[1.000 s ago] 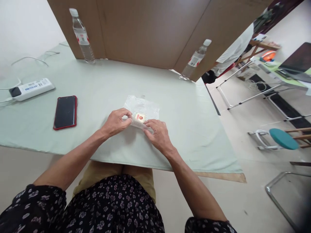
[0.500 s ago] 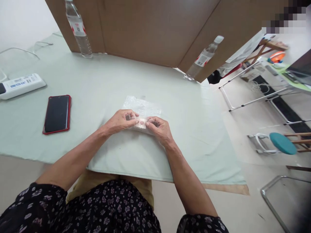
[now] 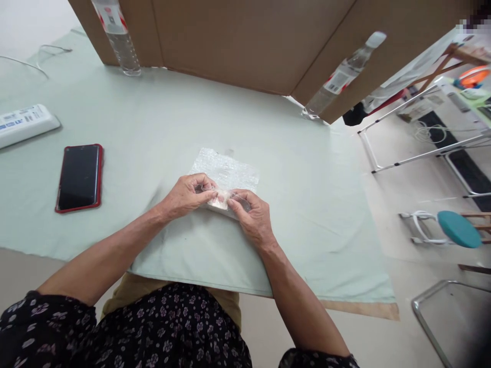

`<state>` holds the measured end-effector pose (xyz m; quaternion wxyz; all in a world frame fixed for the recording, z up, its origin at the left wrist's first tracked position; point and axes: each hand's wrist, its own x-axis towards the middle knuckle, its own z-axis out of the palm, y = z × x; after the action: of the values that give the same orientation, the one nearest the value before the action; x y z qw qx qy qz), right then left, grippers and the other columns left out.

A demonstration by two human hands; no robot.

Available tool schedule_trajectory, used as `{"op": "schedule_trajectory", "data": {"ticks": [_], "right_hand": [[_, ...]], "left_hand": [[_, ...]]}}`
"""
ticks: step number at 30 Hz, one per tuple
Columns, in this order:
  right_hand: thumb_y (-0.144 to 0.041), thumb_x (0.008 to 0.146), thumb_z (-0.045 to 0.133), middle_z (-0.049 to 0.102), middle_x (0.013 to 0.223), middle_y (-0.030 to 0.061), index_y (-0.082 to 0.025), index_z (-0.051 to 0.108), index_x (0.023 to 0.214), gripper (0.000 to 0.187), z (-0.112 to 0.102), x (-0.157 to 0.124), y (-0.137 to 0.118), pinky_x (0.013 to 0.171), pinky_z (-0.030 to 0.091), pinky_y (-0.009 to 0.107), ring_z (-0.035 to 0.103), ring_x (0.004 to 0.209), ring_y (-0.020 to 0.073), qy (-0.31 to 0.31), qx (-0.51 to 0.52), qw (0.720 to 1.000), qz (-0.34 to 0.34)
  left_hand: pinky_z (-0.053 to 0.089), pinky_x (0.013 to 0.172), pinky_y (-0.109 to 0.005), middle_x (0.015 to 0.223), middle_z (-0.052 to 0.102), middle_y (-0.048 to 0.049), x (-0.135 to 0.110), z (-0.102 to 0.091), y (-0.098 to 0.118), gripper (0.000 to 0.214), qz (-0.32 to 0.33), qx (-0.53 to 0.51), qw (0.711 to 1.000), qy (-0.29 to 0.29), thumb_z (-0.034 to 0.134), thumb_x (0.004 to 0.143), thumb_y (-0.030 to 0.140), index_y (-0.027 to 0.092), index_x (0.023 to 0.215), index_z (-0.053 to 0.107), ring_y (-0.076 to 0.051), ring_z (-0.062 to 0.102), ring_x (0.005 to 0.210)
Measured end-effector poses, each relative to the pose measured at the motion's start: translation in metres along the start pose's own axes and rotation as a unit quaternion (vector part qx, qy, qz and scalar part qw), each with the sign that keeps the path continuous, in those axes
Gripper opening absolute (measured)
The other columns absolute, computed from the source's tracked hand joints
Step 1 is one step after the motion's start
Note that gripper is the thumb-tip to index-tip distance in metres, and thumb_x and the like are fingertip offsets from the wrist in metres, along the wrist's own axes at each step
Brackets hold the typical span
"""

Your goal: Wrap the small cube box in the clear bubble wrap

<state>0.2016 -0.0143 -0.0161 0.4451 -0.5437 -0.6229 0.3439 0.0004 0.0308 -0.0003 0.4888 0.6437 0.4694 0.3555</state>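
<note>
A sheet of clear bubble wrap (image 3: 226, 169) lies on the cloth-covered table in front of me, its far part flat. At its near edge sits a small pale item (image 3: 219, 200), partly hidden by my fingers, whose kind I cannot make out. My left hand (image 3: 194, 193) pinches the wrap at the item's left side, thumb against fingers. From the right, my right hand (image 3: 251, 212) grips the wrap the same way, its thumb pressed close to the item. Both hands are nearly touching.
A phone in a red case (image 3: 79, 177) and a white power strip-like device (image 3: 26, 125) lie at the left. Brown cardboard panels (image 3: 230, 46) stand at the back, with one water bottle (image 3: 119, 43) left and another bottle (image 3: 343, 76) right. A teal stool (image 3: 459, 228) stands beyond the table.
My view has shifted slightly, so the bottles and phone sit differently in the picture. My hands keep their pinch on the bubble wrap, with a little more of its far part showing.
</note>
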Motion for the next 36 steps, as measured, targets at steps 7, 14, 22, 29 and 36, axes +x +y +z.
{"op": "schedule_trajectory", "data": {"ticks": [7,14,22,29,36], "right_hand": [[-0.038,0.089,0.064,0.078,0.103,0.0032,-0.027,0.066,0.082,0.014,0.003,-0.003,-0.001,0.094,0.053,0.039,0.071,0.095,0.0227,0.011,-0.056,0.998,-0.012],[-0.037,0.085,0.067,0.078,0.095,0.0019,-0.026,0.067,0.081,0.011,0.001,-0.001,-0.001,0.086,0.054,0.036,0.071,0.088,0.0214,0.006,-0.038,0.999,-0.003],[-0.039,0.084,0.066,0.070,0.073,-0.0009,-0.024,0.064,0.074,0.017,-0.014,0.007,0.007,0.069,0.051,0.033,0.064,0.070,0.0180,0.012,-0.089,0.996,0.031],[-0.027,0.092,0.060,0.076,0.100,0.0041,-0.028,0.066,0.095,0.007,0.002,-0.007,-0.016,0.093,0.044,0.044,0.070,0.096,0.0242,0.093,-0.284,0.918,-0.262],[-0.024,0.095,0.060,0.076,0.108,0.0051,-0.021,0.066,0.106,0.012,0.015,-0.009,-0.018,0.095,0.038,0.039,0.065,0.103,0.0219,-0.012,-0.362,0.882,-0.302]], "left_hand": [[0.049,0.068,-0.027,0.085,0.074,-0.0042,0.000,-0.001,0.000,0.022,0.016,0.010,1.000,0.013,0.068,0.075,0.033,0.019,0.067,0.054,-0.015,0.064,0.076],[0.045,0.062,-0.025,0.073,0.068,-0.0013,0.001,0.000,0.000,0.021,0.012,0.018,1.000,0.008,0.068,0.075,0.034,0.018,0.067,0.056,-0.012,0.058,0.066],[0.042,0.058,-0.024,0.071,0.066,0.0003,0.002,0.000,0.002,0.019,-0.011,0.000,1.000,-0.004,0.069,0.073,0.030,0.019,0.066,0.056,-0.011,0.056,0.063],[0.038,0.054,-0.023,0.065,0.062,0.0016,0.004,0.002,0.002,0.018,-0.018,-0.005,1.000,-0.009,0.067,0.071,0.030,0.018,0.065,0.055,-0.010,0.051,0.059],[0.038,0.057,-0.023,0.068,0.057,0.0027,0.005,-0.015,0.011,0.020,-0.062,0.008,0.996,-0.061,0.068,0.073,0.034,0.018,0.077,0.058,-0.010,0.049,0.062]]}}
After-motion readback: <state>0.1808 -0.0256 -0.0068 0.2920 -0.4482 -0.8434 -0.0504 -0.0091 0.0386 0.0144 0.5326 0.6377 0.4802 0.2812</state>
